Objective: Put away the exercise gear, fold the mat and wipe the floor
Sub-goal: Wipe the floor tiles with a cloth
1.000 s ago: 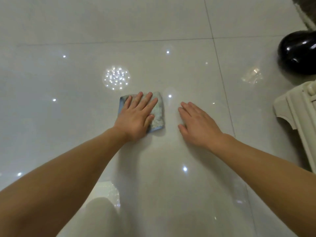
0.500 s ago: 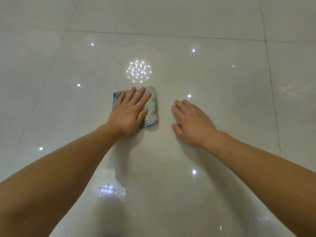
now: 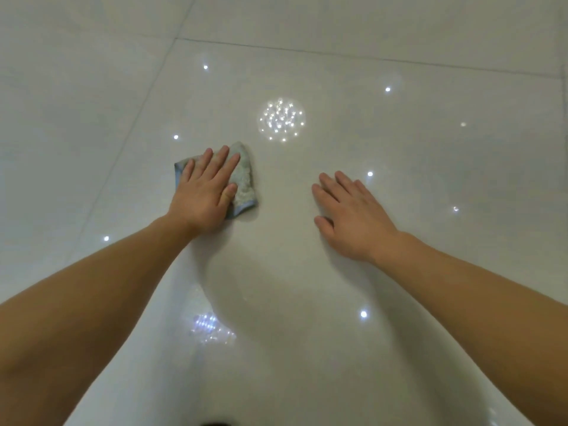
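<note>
On the glossy pale floor (image 3: 445, 167), a little left of the middle of the head view, a small grey-blue cloth (image 3: 245, 179) lies flat under the left hand (image 3: 204, 193). That hand presses down on it with straight, slightly spread fingers, grasping nothing; the thumb rests along the cloth's near right part. The cloth's left corner peeps out beside the little finger, while its right edge and far tip stick out past the index finger. The right hand (image 3: 353, 216) lies palm down on bare tile to the right of the cloth, apart from it. Its fingers are straight and relaxed, pointing up and to the left, and it holds nothing. Both forearms (image 3: 101, 290) are bare and reach in from the lower corners of the view. A thin seam (image 3: 338, 53) between tiles runs across the top, and another slants down on the far left. Just beyond the cloth and to its right, a round cluster (image 3: 281, 121) of bright points gleams on the tile (a reflection in the shiny surface), with single bright dots scattered around both hands. A second, fainter patch (image 3: 210, 329) of glints sits low between the forearms, beside a soft shadow on the tile.
</note>
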Tool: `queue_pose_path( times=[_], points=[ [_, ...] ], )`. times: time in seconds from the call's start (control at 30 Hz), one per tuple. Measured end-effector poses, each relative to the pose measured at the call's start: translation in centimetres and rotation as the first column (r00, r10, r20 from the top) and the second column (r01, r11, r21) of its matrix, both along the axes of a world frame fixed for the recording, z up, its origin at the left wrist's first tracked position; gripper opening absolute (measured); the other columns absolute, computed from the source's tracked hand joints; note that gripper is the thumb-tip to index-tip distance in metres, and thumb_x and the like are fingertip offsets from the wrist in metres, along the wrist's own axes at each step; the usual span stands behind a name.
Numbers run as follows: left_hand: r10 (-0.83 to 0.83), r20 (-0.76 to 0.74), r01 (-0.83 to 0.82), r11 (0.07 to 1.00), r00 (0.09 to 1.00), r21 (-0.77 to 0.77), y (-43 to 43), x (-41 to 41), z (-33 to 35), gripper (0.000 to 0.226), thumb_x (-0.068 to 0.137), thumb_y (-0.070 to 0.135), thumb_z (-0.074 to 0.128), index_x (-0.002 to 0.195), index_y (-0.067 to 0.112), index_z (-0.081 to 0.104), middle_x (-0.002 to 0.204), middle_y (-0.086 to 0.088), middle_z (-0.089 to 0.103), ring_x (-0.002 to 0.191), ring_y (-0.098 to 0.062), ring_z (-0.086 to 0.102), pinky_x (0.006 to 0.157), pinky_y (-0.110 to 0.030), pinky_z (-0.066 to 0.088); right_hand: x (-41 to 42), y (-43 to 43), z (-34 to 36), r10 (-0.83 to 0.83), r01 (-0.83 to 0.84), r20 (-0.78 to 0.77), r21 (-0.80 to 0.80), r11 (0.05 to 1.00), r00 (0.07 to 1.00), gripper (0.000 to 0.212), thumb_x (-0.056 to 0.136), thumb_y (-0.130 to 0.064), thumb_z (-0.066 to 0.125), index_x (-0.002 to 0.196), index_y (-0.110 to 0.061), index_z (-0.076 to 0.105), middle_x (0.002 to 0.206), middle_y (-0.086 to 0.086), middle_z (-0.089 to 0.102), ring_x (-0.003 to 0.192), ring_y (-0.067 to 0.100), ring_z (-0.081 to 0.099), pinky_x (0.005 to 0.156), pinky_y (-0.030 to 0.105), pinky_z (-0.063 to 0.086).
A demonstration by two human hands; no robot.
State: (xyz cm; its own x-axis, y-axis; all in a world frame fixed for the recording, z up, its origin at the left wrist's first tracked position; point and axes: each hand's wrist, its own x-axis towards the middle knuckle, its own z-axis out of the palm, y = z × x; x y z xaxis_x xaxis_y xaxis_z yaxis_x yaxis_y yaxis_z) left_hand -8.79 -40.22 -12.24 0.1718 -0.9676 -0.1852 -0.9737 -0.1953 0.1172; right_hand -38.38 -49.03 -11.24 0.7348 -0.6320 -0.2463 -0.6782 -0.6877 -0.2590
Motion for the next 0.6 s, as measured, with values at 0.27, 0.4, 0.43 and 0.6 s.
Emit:
queue_pose_path(
  times=[0.27, 0.4, 0.43, 0.6],
  points=[
    [0.183, -0.007, -0.183, 0.983, 0.983, 0.016, 4.6, 2.2, 0.0, 0.067, 0.094, 0.054, 0.013, 0.158, 0.032, 0.015, 0.167, 0.003, 0.007, 0.153, -0.027, 0.002, 0.121, -0.051, 0.003, 0.6, 0.4, -0.2, -0.029, 0.029, -0.020, -0.014, 0.999, 0.999, 0.062, 0.095, -0.037, 0.037, 0.151, -0.015, 0.024, 0.161, 0.004, 0.014, 0.148, 0.029, 0.008, 0.120, 0.049, 0.009],
    [0.177, -0.027, -0.176, 0.983, 0.984, 0.045, 6.4, 2.2, 0.0, 0.066, 0.093, 0.054, 0.015, 0.157, 0.037, 0.015, 0.167, 0.006, 0.006, 0.153, -0.027, 0.000, 0.120, -0.052, -0.001, 0.6, 0.6, -0.1, -0.033, 0.033, -0.020, -0.008, 0.999, 0.999, 0.066, 0.090, -0.039, 0.028, 0.150, -0.014, 0.026, 0.161, 0.005, 0.017, 0.148, 0.031, 0.010, 0.119, 0.050, 0.010],
    [0.175, -0.025, -0.173, 0.984, 0.984, 0.050, 7.3, 2.2, 0.1, 0.066, 0.093, 0.054, 0.014, 0.157, 0.037, 0.014, 0.166, 0.006, 0.006, 0.153, -0.027, 0.000, 0.120, -0.052, -0.001, 0.6, 0.6, -0.1, -0.034, 0.034, -0.020, -0.004, 0.999, 0.999, 0.066, 0.089, -0.039, 0.028, 0.150, -0.014, 0.026, 0.161, 0.005, 0.017, 0.148, 0.031, 0.010, 0.119, 0.050, 0.010],
    [0.221, -0.057, -0.214, 0.971, 0.974, 0.103, 11.5, 1.9, 0.7, 0.069, 0.089, 0.056, 0.012, 0.156, 0.039, 0.012, 0.166, 0.007, 0.002, 0.153, -0.027, -0.004, 0.119, -0.053, -0.004, 0.5, 0.3, 0.3, -0.020, 0.020, -0.025, 0.006, 1.000, 0.999, 0.066, 0.089, -0.039, 0.025, 0.150, -0.016, 0.026, 0.161, 0.004, 0.016, 0.148, 0.029, 0.010, 0.119, 0.048, 0.012]
  ],
)
